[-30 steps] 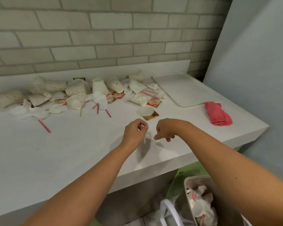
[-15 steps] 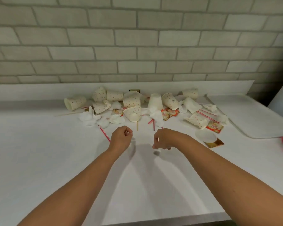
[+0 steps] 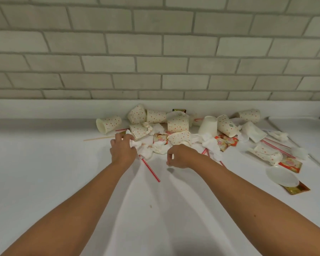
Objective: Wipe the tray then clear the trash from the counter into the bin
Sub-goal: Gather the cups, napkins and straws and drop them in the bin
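- Both hands have advanced from the bare middle of the tabletop (image 3: 44, 172) to the near edge of the trash pile since half a second ago
- left hand (image 3: 123, 150) reaches palm-down on a straight wrist, fingers spread and bent onto a crumpled napkin (image 3: 137, 145); it touches the paper but the grip does not look closed yet
- right hand (image 3: 179, 156) hovers just above the tabletop, fingers curled inward, with nothing visible in it
- the napkin should be feather-light, soft and crushable, so a whole-hand scoop could likely bunch several at once
- a red-striped straw (image 3: 150, 169) lies beside the left wrist; thin and slick, it probably rolls, so pinch it mid-length
- dotted paper cups (image 3: 177, 123) lie tipped over further back by the brick wall; light and thin-walled, they can be gripped round the wall
- the tray (image 3: 303, 122) shows only at the right edge; the bin is out of view
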Demonstrator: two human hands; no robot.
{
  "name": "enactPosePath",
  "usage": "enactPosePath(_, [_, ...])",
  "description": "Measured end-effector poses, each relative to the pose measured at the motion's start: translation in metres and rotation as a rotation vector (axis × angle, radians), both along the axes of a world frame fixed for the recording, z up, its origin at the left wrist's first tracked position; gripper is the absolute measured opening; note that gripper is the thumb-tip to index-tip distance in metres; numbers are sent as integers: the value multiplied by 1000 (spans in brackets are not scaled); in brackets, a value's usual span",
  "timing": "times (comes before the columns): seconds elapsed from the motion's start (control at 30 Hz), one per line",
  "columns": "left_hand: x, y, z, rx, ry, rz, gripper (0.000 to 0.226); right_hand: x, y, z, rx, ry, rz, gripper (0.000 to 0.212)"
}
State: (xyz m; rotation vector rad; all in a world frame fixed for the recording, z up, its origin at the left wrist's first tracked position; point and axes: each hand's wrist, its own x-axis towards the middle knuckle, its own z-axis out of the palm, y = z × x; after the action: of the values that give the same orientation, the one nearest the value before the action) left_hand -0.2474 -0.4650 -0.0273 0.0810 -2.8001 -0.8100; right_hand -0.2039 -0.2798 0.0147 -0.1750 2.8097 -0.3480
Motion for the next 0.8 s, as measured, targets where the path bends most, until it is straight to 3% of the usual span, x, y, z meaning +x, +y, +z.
enactPosePath(0.27, [-39,-13,-18,-272,-223,-124,54,-36,-25,-6,9,32,9,23])
enactPosePath(0.5, [-44,-15,-33,-306,-85,-140,38,-49,-49,-20,-75,56,63,54])
enactPosePath(0.63, [-44,-16,-32,-240,-87,-135,36,-52,-62,-32,-35,31,56,52])
enactPosePath(0.8, [-41,-24,-27,-34,-47,-111,32,-55,-62,-38,-71,73,38,32])
